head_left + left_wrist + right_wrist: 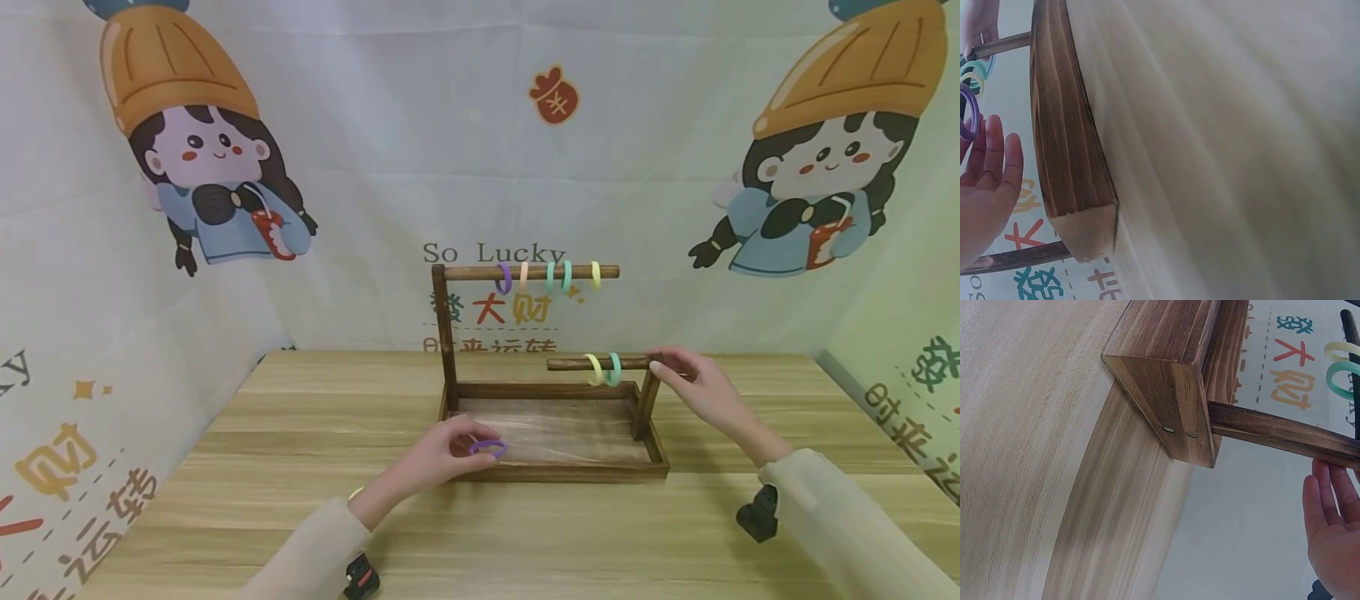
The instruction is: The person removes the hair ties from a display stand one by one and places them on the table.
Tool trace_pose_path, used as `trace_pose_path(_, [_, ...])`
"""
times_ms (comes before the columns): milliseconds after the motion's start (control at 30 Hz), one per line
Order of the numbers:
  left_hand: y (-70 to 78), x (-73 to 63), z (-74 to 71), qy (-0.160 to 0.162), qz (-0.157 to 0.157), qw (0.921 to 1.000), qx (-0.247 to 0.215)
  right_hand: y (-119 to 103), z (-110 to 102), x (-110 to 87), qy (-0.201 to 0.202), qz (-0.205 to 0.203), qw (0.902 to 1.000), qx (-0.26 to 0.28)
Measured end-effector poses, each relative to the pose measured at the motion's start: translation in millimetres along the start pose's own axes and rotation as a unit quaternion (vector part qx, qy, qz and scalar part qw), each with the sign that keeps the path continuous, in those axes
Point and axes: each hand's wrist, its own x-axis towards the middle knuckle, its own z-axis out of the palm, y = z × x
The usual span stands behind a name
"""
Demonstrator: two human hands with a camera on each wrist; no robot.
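Observation:
My left hand (442,454) pinches a purple ring (975,115) between thumb and fingers, over the front left of a wooden rack's tray (562,472). With fingertips and thumb, my right hand (701,383) holds the top of the rack's short post (645,408). From that post a lower bar (564,365) points left, carrying a yellow ring (597,371) and a teal ring (617,369). The upper bar (468,273) runs right from the tall post (446,350). On it hang a purple ring (507,279), a peach ring (524,275), two teal rings (567,275) and a yellow ring (596,275).
The rack stands on a wood-grain table (300,433), in front of a printed cloth backdrop (390,108). Part of something yellow (355,493) shows beside my left wrist. Black devices (759,514) sit at both sleeves.

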Motion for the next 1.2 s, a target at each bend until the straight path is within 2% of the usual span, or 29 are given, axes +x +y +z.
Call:
trace_pose_path(133, [-20.1,-3.2,0.6,-0.010,0.009,0.9999,0.001,-0.9,-0.1,-0.5,0.000,0.000,1.0000,0.001])
trace_pose_path(200, [-22.7,-6.3,0.2,-0.016,0.016,0.9997,0.006,-1.1,-0.2,-0.6,0.001,-0.001,1.0000,0.003])
trace_pose_path(367, [-26.2,-16.6,-1.0,-0.028,-0.002,0.9994,0.019,-2.1,-0.3,-0.9,0.000,-0.003,1.0000,0.004])
trace_pose_path(467, [-38.1,-21.4,-1.9,-0.035,-0.013,0.9990,0.026,-2.7,-0.7,-1.2,0.000,-0.005,1.0000,0.006])
trace_pose_path(667, [-43.0,-33.4,-7.1,-0.039,-0.011,0.9986,0.035,-1.5,-1.1,-0.6,-0.001,-0.002,1.0000,0.001])
trace_pose_path(867, [-48.5,-45.3,-13.4,-0.047,-0.030,0.9961,0.069,0.2,-0.7,-0.7,-0.001,0.000,1.0000,-0.003])
trace_pose_path(1033, [-53.4,-51.0,-18.9,-0.065,-0.046,0.9934,0.083,0.4,-0.6,-0.7,0.003,0.001,1.0000,-0.006])
trace_pose_path(1200, [-57.3,-54.5,-23.5,-0.074,-0.039,0.9917,0.098,0.0,-0.5,-0.6,0.003,0.002,1.0000,-0.004])
